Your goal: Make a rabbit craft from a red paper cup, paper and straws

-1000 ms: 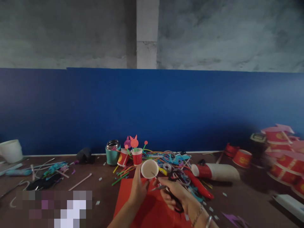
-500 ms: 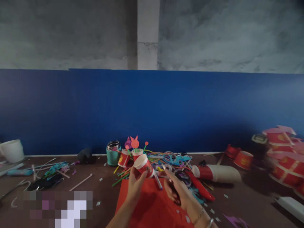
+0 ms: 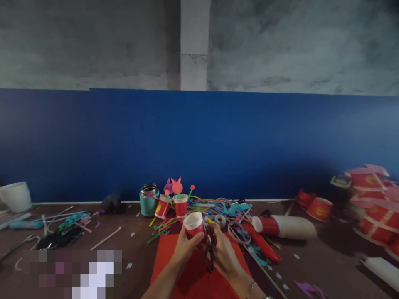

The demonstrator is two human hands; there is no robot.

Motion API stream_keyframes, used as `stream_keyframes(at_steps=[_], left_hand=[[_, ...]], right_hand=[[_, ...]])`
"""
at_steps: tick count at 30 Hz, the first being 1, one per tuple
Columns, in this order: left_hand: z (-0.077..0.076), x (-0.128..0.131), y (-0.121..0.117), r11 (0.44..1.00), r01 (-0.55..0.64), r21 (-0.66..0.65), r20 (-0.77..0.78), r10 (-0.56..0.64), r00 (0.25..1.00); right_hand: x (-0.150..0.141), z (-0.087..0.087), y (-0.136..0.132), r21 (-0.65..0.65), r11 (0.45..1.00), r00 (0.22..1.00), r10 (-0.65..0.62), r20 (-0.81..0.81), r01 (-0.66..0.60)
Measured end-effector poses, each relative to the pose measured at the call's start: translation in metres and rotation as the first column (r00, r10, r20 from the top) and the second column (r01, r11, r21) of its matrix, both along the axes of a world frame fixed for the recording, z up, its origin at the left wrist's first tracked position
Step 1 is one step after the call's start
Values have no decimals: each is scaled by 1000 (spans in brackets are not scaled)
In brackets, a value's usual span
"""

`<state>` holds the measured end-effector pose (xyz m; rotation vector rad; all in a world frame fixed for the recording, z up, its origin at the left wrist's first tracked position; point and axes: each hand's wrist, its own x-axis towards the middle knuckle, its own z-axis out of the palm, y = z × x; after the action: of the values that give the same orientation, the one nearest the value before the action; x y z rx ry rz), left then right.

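My left hand (image 3: pixel 183 246) is wrapped round a red paper cup (image 3: pixel 193 224) with a white rim, its mouth tilted toward me. My right hand (image 3: pixel 222 251) grips dark-handled scissors (image 3: pixel 210 259) close against the cup's right side; the blades are mostly hidden by the fingers and cup. Both hands are above a sheet of red paper (image 3: pixel 168 253) on the table. Just behind the cup stands another red cup (image 3: pixel 181 207), with pink cat-shaped and round paper cut-outs (image 3: pixel 177 187) on green stems. A second decorated cup (image 3: pixel 162 207) leans beside it.
A teal flask (image 3: pixel 149 201) stands at the back. Straws, tape rolls (image 3: pixel 220 220) and scraps lie heaped behind my hands. To the right lie a stack of paper cups (image 3: pixel 289 226) and a red cup tower (image 3: pixel 374 207). A white mug (image 3: pixel 16 197) is far left.
The cup turned from facing me to lying tilted left, then became more upright. My right hand with the scissors drew back, then came in against the cup's right side.
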<state>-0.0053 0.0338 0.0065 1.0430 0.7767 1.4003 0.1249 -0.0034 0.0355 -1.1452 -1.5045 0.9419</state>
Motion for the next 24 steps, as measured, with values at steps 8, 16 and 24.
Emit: stream_keyframes(at_steps=[8, 16, 24], left_hand=[[7, -10, -1, 999, -41, 0, 36, 41, 999], [8, -14, -3, 987, 147, 64, 15, -148, 989], [-4, 0, 1, 979, -29, 200, -171, 64, 983]], right_hand=[[4, 5, -2, 75, 995, 997, 68, 36, -71], [9, -6, 9, 166, 983, 997, -74, -33, 79], [7, -8, 3, 280, 959, 943, -138, 304, 51]])
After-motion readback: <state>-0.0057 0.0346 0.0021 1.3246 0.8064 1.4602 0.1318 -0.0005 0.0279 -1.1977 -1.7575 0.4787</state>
